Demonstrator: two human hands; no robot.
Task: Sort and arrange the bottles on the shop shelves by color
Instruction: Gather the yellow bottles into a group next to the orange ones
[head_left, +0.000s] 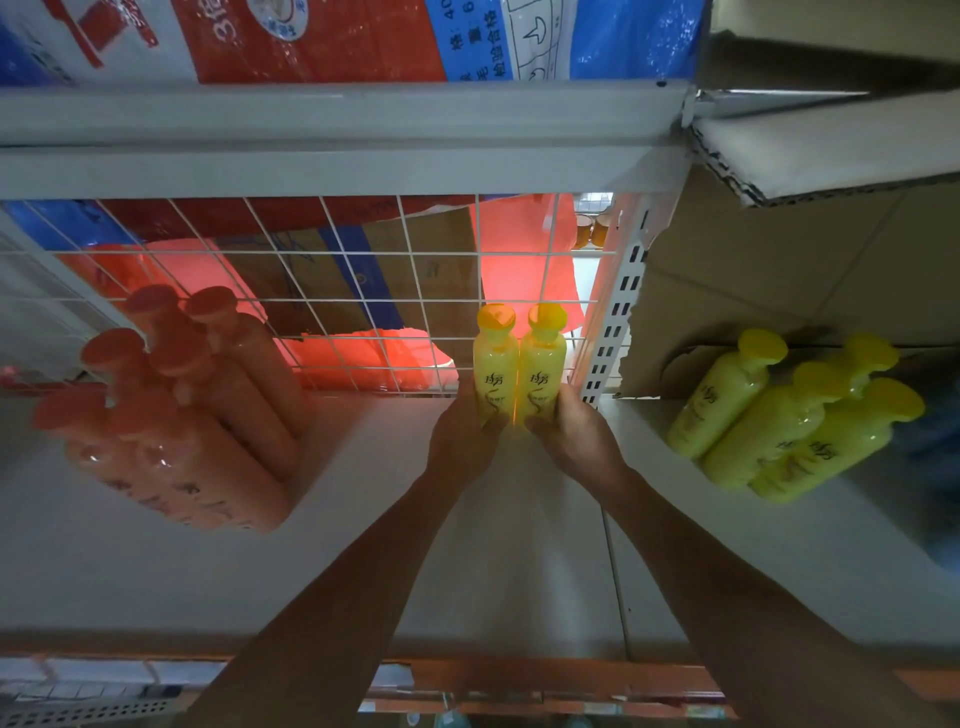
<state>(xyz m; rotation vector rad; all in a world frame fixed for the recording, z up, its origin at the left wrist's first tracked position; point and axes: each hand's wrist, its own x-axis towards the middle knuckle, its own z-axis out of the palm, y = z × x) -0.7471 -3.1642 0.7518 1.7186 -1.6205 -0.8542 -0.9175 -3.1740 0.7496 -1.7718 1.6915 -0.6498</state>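
Note:
Two yellow bottles stand upright side by side at the back of the white shelf (363, 545), against the wire grid. My left hand (462, 441) grips the left yellow bottle (494, 358) near its base. My right hand (574, 436) grips the right yellow bottle (543, 358) the same way. The two bottles touch each other. A cluster of several orange bottles (176, 405) stands on the left part of the same shelf. On the adjoining shelf to the right, several yellow bottles (795, 415) are grouped together.
A wire grid back panel (291, 291) closes the shelf's rear, with red bags and cardboard behind it. A perforated upright post (613, 332) divides the two shelf bays. A cardboard box (810, 171) hangs over the right bay. Printed sacks (311, 41) lie on the shelf above.

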